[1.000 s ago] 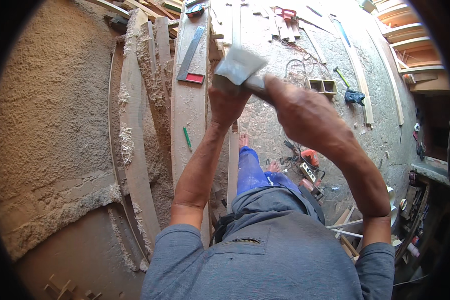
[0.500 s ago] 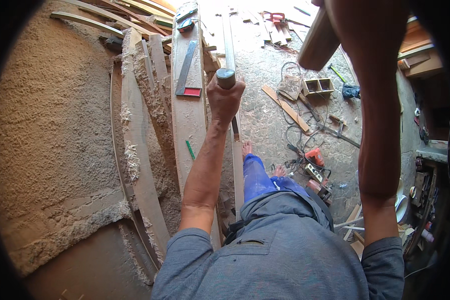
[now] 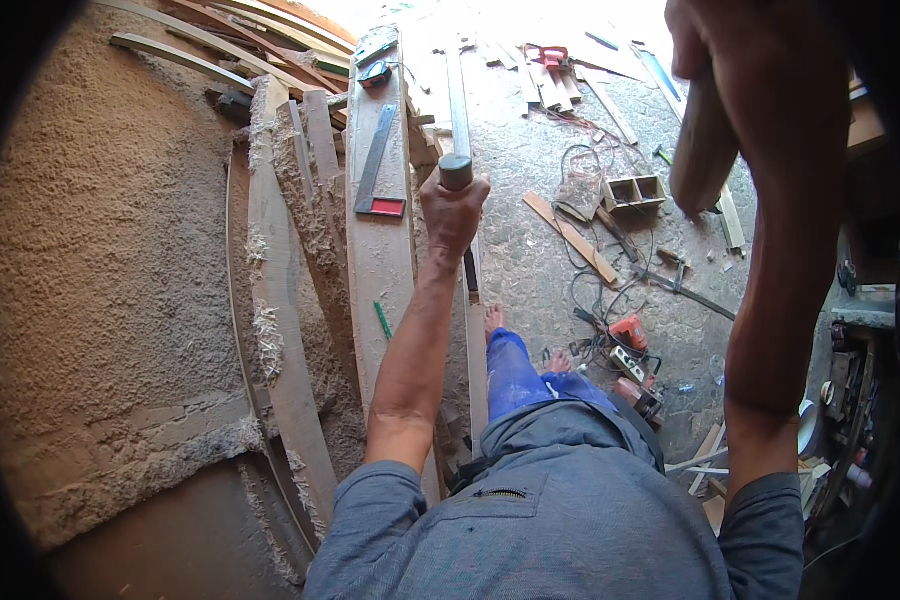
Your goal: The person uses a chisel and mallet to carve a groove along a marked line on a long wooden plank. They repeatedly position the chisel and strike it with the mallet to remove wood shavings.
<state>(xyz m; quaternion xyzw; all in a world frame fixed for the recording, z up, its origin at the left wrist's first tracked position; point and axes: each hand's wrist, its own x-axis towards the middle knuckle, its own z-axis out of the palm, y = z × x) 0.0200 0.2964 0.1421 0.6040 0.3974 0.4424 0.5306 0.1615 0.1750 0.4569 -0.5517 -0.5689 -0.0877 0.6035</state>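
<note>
My left hand (image 3: 452, 212) is closed round a chisel (image 3: 457, 168) with a round grey butt. It stands upright on a narrow wooden strip (image 3: 475, 335) that runs along the right side of a long pale plank (image 3: 380, 265). My right hand (image 3: 745, 60) is lifted high, close to the camera at the upper right. It grips a thick brown wooden mallet or block (image 3: 705, 150) that hangs down from the fist. My bare foot (image 3: 495, 318) rests by the strip.
On the plank lie a try square with a red handle (image 3: 378, 172), a tape measure (image 3: 375, 72) and a green pencil (image 3: 383, 320). A sawdust heap (image 3: 100, 250) fills the left. Curved boards (image 3: 275, 300), cables, a red power tool (image 3: 630, 330) and a small wooden box (image 3: 635, 190) litter the floor.
My right hand has swung up from beside the left hand to high near the camera, carrying the wooden striker. My left hand stays on the chisel at the strip.
</note>
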